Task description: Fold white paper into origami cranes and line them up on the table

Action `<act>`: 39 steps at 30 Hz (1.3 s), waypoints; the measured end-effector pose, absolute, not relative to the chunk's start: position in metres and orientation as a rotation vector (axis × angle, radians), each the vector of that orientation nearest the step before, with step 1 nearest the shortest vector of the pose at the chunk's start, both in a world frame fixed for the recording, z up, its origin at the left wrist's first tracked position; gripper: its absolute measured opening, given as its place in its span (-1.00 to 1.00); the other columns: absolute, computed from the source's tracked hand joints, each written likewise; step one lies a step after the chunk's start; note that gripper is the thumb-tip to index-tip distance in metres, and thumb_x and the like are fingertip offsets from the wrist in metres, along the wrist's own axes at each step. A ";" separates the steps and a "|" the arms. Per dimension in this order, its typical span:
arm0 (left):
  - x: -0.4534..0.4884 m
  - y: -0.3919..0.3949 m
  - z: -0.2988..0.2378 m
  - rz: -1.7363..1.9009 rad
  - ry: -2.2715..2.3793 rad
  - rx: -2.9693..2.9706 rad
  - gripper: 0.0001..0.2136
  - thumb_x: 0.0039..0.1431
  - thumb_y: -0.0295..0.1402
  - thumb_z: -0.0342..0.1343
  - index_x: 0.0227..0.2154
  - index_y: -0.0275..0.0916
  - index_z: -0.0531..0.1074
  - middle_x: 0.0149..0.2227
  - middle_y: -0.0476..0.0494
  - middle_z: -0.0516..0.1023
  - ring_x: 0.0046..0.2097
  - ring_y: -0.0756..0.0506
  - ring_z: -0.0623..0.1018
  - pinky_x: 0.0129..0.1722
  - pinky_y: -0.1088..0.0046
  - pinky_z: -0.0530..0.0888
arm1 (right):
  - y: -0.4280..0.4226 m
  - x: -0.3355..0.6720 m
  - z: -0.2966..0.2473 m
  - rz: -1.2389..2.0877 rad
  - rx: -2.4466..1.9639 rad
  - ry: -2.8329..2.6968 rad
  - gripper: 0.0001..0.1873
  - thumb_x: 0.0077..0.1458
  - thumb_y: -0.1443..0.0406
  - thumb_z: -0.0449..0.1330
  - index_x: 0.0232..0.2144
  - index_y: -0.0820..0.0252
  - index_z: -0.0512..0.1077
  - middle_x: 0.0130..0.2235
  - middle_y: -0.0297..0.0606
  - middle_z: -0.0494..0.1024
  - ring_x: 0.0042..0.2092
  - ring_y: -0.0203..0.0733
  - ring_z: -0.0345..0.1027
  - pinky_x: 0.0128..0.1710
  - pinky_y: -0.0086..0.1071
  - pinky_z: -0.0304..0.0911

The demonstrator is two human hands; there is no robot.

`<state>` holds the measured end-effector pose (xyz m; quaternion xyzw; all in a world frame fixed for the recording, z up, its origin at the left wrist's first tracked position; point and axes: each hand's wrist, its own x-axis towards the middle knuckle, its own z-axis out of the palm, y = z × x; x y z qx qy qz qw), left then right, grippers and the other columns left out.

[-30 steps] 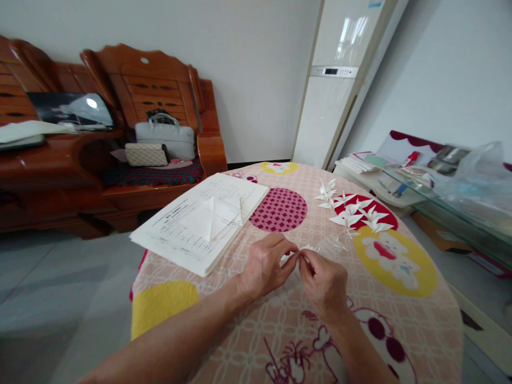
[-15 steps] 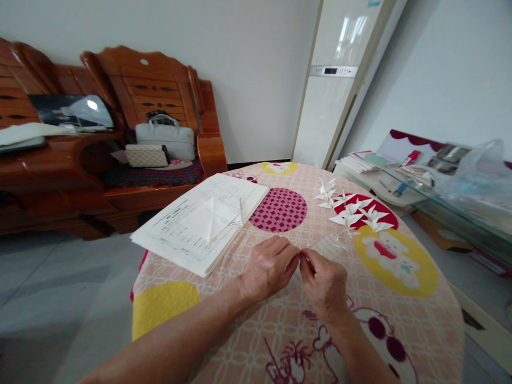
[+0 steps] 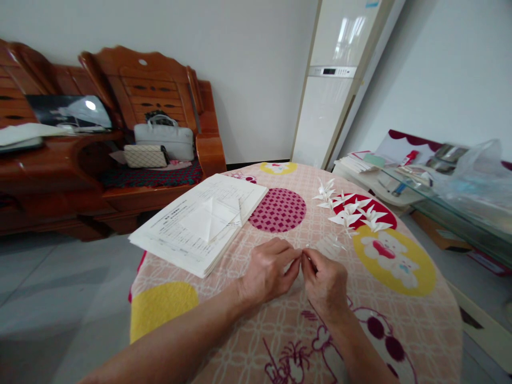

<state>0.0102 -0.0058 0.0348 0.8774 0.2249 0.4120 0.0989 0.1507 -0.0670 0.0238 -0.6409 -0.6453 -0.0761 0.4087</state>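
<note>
Over the middle of the table, my left hand (image 3: 274,269) and my right hand (image 3: 325,274) meet fingertip to fingertip, both closed in a pinch. Whatever sits between the fingertips is too small or too hidden to make out. Just beyond my right hand lies a clear plastic packet (image 3: 330,244) with thin pale bits near it. Farther back to the right, several white folded paper cranes (image 3: 347,214) are grouped together. To the left of my hands, a creased white paper square (image 3: 212,218) rests on a stack of printed sheets (image 3: 188,256).
A patterned pink cloth (image 3: 240,346) covers the round table. On the right stands a glass-topped side table (image 3: 448,213) with papers and a plastic bag (image 3: 472,170). Behind are a wooden chair (image 3: 210,154) holding a grey bag (image 3: 172,140), and a tall white cabinet-like unit (image 3: 322,112).
Both hands stay together in nearly the same place. The fingers of my left hand have shifted slightly, with a little more gap below the fingertips. The whole view has moved a little.
</note>
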 end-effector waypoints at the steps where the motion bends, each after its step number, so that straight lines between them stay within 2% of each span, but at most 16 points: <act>1: 0.010 -0.005 0.036 1.199 0.686 2.502 -0.84 0.22 -0.44 0.04 -0.34 -0.29 0.53 -0.41 -0.13 0.53 -0.33 -0.04 0.47 -0.32 0.46 0.37 | -0.067 0.151 0.023 -0.229 -1.616 -1.639 -0.71 0.21 0.34 0.05 -0.46 0.28 0.50 -0.59 -0.27 0.50 -0.57 -0.30 0.33 -0.51 -0.45 0.02; 5: 0.010 0.001 0.037 1.069 0.786 2.145 -0.81 0.20 -0.38 0.09 -0.46 -0.29 0.54 -0.49 -0.09 0.51 -0.43 0.02 0.44 -0.42 0.52 0.31 | -0.066 0.149 0.023 -0.343 -1.597 -1.683 -0.71 0.21 0.35 0.04 -0.49 0.27 0.49 -0.62 -0.29 0.45 -0.60 -0.31 0.28 -0.52 -0.42 -0.01; 9: 0.011 0.007 0.033 1.001 0.797 1.813 -0.83 0.10 -0.32 0.20 -0.50 -0.32 0.55 -0.51 -0.08 0.52 -0.47 0.03 0.43 -0.49 0.56 0.28 | -0.066 0.148 0.022 -0.401 -1.574 -1.697 -0.71 0.20 0.38 0.04 -0.51 0.27 0.47 -0.63 -0.31 0.42 -0.60 -0.32 0.25 -0.52 -0.41 -0.02; 19: 0.011 0.011 0.024 0.886 0.688 1.521 -0.79 -0.05 -0.27 0.33 -0.47 -0.35 0.54 -0.48 -0.13 0.56 -0.44 -0.02 0.50 -0.43 0.52 0.39 | -0.065 0.149 0.018 -0.444 -1.523 -1.709 -0.76 0.17 0.42 0.05 -0.44 0.28 0.50 -0.58 -0.26 0.49 -0.57 -0.30 0.32 -0.50 -0.42 0.05; 30: 0.010 0.013 0.025 0.874 0.748 1.570 -0.85 -0.03 -0.33 0.28 -0.48 -0.36 0.53 -0.49 -0.13 0.55 -0.45 -0.01 0.49 -0.46 0.53 0.37 | -0.064 0.147 0.017 -0.481 -1.491 -1.736 -0.75 0.16 0.44 0.01 -0.39 0.31 0.49 -0.57 -0.25 0.52 -0.56 -0.28 0.36 -0.51 -0.43 0.10; 39: 0.011 0.001 0.034 0.975 0.937 1.885 -0.90 0.03 -0.45 0.12 -0.52 -0.30 0.52 -0.54 -0.05 0.51 -0.49 0.04 0.44 -0.50 0.57 0.29 | -0.065 0.143 0.017 -0.399 -1.554 -1.704 -0.75 0.21 0.39 0.01 -0.39 0.27 0.47 -0.59 -0.27 0.51 -0.58 -0.31 0.34 -0.53 -0.45 0.08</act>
